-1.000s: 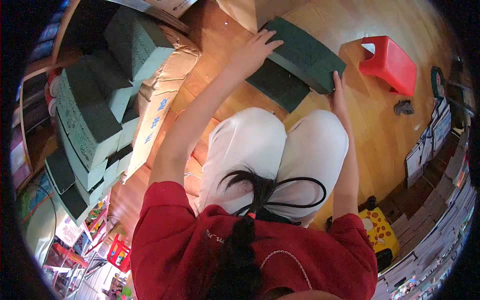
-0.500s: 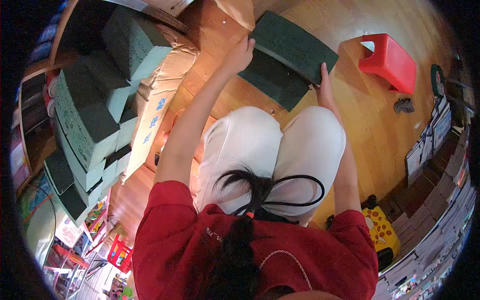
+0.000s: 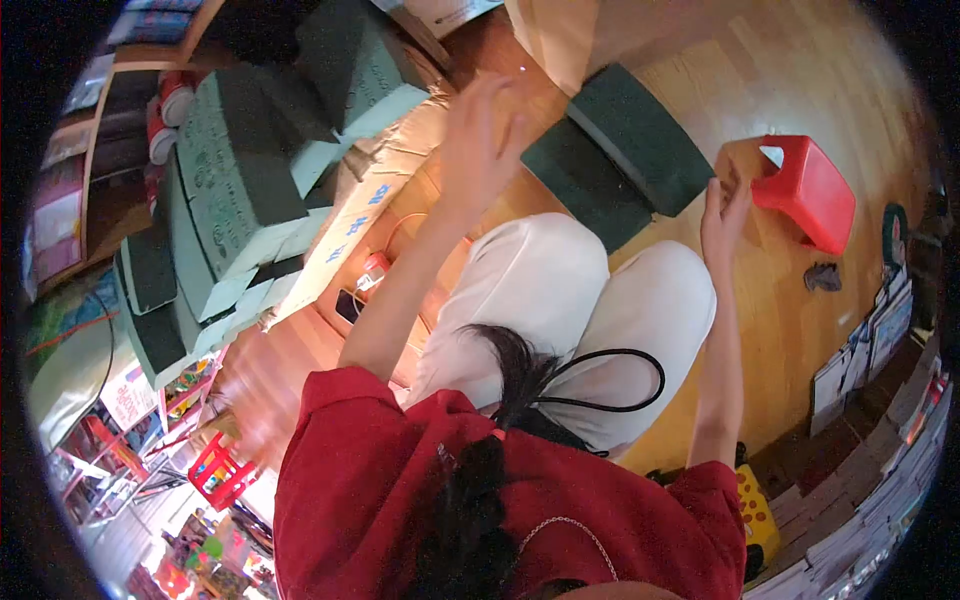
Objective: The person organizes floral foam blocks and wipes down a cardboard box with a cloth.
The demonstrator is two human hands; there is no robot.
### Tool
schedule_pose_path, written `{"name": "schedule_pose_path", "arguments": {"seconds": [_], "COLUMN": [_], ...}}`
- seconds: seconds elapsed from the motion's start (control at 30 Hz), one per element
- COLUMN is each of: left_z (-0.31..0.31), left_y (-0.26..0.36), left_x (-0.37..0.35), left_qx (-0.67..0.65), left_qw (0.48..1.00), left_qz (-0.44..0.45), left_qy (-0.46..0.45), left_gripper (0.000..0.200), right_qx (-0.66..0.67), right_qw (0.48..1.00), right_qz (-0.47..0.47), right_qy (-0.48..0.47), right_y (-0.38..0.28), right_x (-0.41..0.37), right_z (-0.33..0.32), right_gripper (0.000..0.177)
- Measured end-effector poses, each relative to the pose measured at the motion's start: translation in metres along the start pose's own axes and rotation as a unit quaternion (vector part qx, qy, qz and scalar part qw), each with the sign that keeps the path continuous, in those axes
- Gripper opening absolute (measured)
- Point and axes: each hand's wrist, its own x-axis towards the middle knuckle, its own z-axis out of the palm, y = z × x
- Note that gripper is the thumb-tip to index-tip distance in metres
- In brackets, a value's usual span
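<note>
The left hand (image 3: pixel 484 155) has its fingers spread apart, blurred, holding nothing; the right hand (image 3: pixel 723 218) has its fingers parted and nothing gripped, a fingertip right at the corner of the block (image 3: pixel 650 140), whether touching I cannot tell. Two dark green pieces lie on the wood floor (image 3: pixel 770 360) beyond the knees: that one block, and one flat slab (image 3: pixel 580 180) along its near-left side; one red stool (image 3: pixel 815 190) stands to the right, one dark scrap (image 3: pixel 822 278) near it; more green blocks (image 3: pixel 235 190), too overlapped to count, fill one carton (image 3: pixel 350 228) at left.
</note>
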Motion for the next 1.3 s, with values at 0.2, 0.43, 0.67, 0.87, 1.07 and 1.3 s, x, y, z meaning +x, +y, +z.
{"name": "schedule_pose_path", "arguments": {"seconds": [0.2, 0.43, 0.67, 0.87, 1.07, 1.3], "left_z": [-0.070, -0.036, -0.041, -0.073, -0.116, -0.170], "left_y": [-0.017, -0.069, -0.065, 0.001, 0.064, 0.083], "left_x": [0.042, 0.025, 0.011, -0.018, -0.039, -0.033], "left_qx": [0.518, 0.597, 0.529, 0.380, 0.276, 0.173], "left_qw": [0.853, 0.801, 0.847, 0.922, 0.959, 0.970], "left_qz": [-0.033, -0.036, -0.034, -0.070, -0.062, 0.082], "left_qy": [0.049, 0.004, 0.042, 0.037, 0.007, -0.149], "left_gripper": [0.077, 0.057, 0.069, 0.087, 0.084, 0.088], "right_qx": [-0.003, 0.193, 0.186, 0.340, 0.337, 0.387], "right_qw": [0.916, 0.909, 0.914, 0.858, 0.816, 0.720], "right_qz": [-0.238, -0.031, 0.025, 0.173, 0.232, 0.369], "right_qy": [-0.324, -0.367, -0.361, -0.343, -0.408, -0.443], "right_y": [-0.165, -0.182, -0.166, -0.179, -0.192, -0.179], "right_x": [0.041, 0.015, 0.019, 0.020, 0.017, 0.052], "right_z": [0.026, 0.139, 0.122, 0.123, 0.131, 0.114], "right_gripper": [0.027, 0.030, 0.030, 0.034, 0.055, 0.086]}}
